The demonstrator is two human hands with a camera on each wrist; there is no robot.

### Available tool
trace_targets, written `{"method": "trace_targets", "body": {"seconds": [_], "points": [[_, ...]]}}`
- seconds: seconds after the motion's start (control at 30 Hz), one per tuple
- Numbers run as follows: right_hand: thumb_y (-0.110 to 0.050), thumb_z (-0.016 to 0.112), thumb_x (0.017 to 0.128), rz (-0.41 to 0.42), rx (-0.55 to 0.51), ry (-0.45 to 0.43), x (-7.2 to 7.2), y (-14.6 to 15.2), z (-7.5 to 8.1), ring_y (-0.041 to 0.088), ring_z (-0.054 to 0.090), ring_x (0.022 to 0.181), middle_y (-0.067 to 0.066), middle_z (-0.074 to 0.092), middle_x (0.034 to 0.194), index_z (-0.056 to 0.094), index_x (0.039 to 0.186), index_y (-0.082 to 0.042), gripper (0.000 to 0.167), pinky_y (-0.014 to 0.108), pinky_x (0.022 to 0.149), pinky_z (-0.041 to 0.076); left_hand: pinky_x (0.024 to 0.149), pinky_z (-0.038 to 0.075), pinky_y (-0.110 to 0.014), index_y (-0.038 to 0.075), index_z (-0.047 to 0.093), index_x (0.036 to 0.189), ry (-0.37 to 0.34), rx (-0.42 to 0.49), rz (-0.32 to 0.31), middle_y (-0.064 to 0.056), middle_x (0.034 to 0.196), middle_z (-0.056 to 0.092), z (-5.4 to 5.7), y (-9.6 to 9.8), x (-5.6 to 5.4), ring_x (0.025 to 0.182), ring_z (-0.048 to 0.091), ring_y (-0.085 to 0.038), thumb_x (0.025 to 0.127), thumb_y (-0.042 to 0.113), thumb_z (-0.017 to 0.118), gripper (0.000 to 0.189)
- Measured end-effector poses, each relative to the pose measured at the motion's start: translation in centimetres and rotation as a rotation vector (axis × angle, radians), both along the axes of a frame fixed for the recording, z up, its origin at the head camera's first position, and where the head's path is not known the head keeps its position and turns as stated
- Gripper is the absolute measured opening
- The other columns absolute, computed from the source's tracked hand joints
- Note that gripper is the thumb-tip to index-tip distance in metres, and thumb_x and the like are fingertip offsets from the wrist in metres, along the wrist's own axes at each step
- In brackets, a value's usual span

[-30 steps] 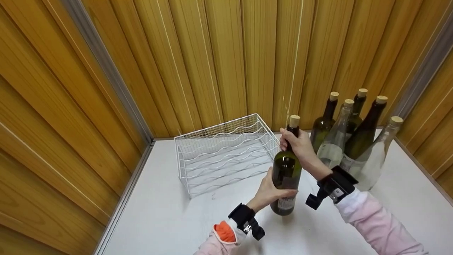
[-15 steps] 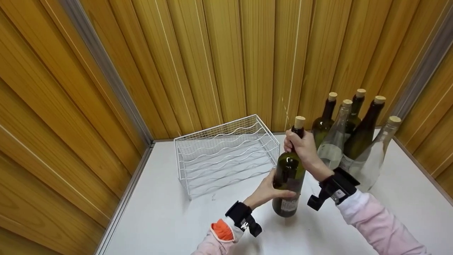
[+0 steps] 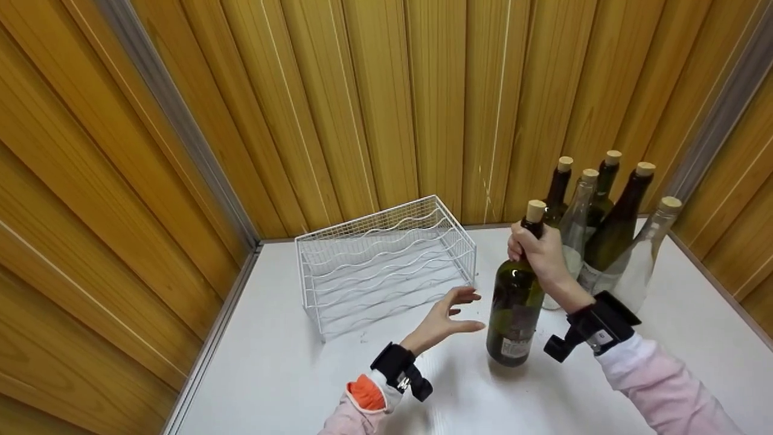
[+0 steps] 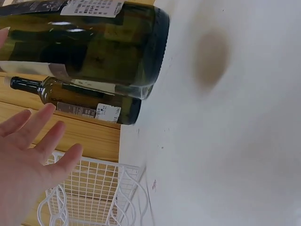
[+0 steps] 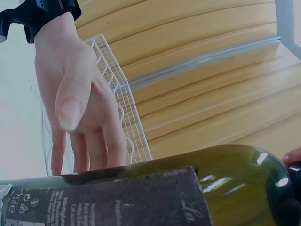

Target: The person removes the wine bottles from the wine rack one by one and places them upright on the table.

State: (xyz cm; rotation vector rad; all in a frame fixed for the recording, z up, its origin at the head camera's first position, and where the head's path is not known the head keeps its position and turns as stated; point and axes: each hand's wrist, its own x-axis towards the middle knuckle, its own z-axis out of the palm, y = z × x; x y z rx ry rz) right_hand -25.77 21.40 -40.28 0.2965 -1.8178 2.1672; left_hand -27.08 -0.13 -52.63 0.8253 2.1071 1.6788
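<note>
My right hand (image 3: 546, 257) grips a dark green wine bottle (image 3: 516, 314) by the neck, just under its cork (image 3: 535, 210). The bottle leans slightly, and in the left wrist view its base stands apart from its shadow on the table. Left of the bottle, my left hand (image 3: 444, 323) is held with fingers spread and a gap to the glass. The right wrist view has the bottle's dark back label (image 5: 113, 202) up close, with the left hand (image 5: 84, 103) beyond it. A white wire rack (image 3: 473, 254) with wavy bars stands behind the left hand.
Several corked bottles stand grouped at the right, among them a clear one (image 3: 640, 272) and a dark one (image 3: 619, 232). The white table (image 3: 259, 362) meets wood-look panel walls (image 3: 386, 109) at the back and sides.
My left hand has let go of the bottle's body and drawn back to the left. The right hand has carried the bottle to the right, towards the grouped bottles.
</note>
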Motion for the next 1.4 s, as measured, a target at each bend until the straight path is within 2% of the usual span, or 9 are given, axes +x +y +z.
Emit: {"method": "trace_targets", "body": {"seconds": [0.27,0.53,0.7,0.83,1.07,1.1,1.4], "points": [[0.003,0.051,0.100,-0.099,0.018,0.014,0.2,2.6,-0.4,0.005,0.051,0.054,-0.007,0.052,0.060,0.051,0.075,-0.009,0.028,0.020,0.058,0.047,0.121,0.045,-0.051,-0.003,0.052,0.152,0.023,0.015,0.066,-0.024,0.150,0.065,0.0,-1.5,-0.3,0.141,0.059,-0.030,0.095,0.017,0.081,0.067],[0.006,0.051,0.098,-0.188,-0.058,0.023,-0.2,5.1,-1.2,0.004,0.052,0.053,-0.006,0.054,0.058,0.055,0.074,-0.011,0.029,0.018,0.055,0.047,0.120,0.047,-0.059,-0.009,0.051,0.149,0.030,0.052,0.106,-0.030,0.146,0.065,-0.3,-2.5,-0.9,0.141,0.056,-0.049,0.096,0.013,0.077,0.063],[0.007,0.051,0.098,-0.223,-0.064,0.042,-0.6,6.3,-2.0,0.005,0.052,0.052,-0.006,0.054,0.058,0.055,0.073,-0.010,0.031,0.017,0.055,0.046,0.119,0.048,-0.056,-0.009,0.051,0.148,0.020,0.041,0.109,-0.031,0.144,0.065,-0.4,-2.9,-0.9,0.139,0.059,-0.042,0.097,0.014,0.076,0.061],[0.008,0.052,0.097,-0.251,-0.070,0.049,-0.7,6.9,-2.5,0.005,0.052,0.053,-0.006,0.055,0.058,0.057,0.073,-0.010,0.030,0.017,0.055,0.047,0.116,0.051,-0.052,-0.010,0.052,0.144,0.034,0.032,0.119,-0.031,0.141,0.066,-0.7,-3.2,-0.9,0.133,0.062,-0.032,0.097,0.012,0.075,0.056],[0.008,0.054,0.097,-0.337,-0.069,0.019,-0.9,7.6,-2.9,0.006,0.053,0.054,-0.005,0.055,0.058,0.058,0.073,-0.009,0.030,0.017,0.056,0.047,0.111,0.051,-0.039,-0.012,0.052,0.144,0.035,0.025,0.129,-0.031,0.141,0.066,-0.9,-3.4,-0.8,0.137,0.059,-0.045,0.098,0.013,0.075,0.057],[0.008,0.054,0.097,-0.346,-0.067,0.023,-0.9,7.6,-2.9,0.005,0.053,0.053,-0.005,0.055,0.057,0.059,0.073,-0.009,0.030,0.017,0.056,0.047,0.111,0.051,-0.039,-0.011,0.052,0.144,0.032,0.020,0.129,-0.030,0.141,0.066,-0.9,-3.4,-0.7,0.137,0.059,-0.044,0.098,0.014,0.074,0.057],[0.011,0.054,0.094,-0.376,-0.063,0.071,-1.2,8.1,-3.7,0.005,0.053,0.051,-0.005,0.056,0.056,0.059,0.071,-0.008,0.030,0.016,0.055,0.046,0.114,0.052,-0.048,-0.007,0.054,0.143,0.042,0.007,0.126,-0.030,0.142,0.066,-1.1,-3.7,-0.5,0.136,0.060,-0.042,0.098,0.014,0.075,0.053]]}}
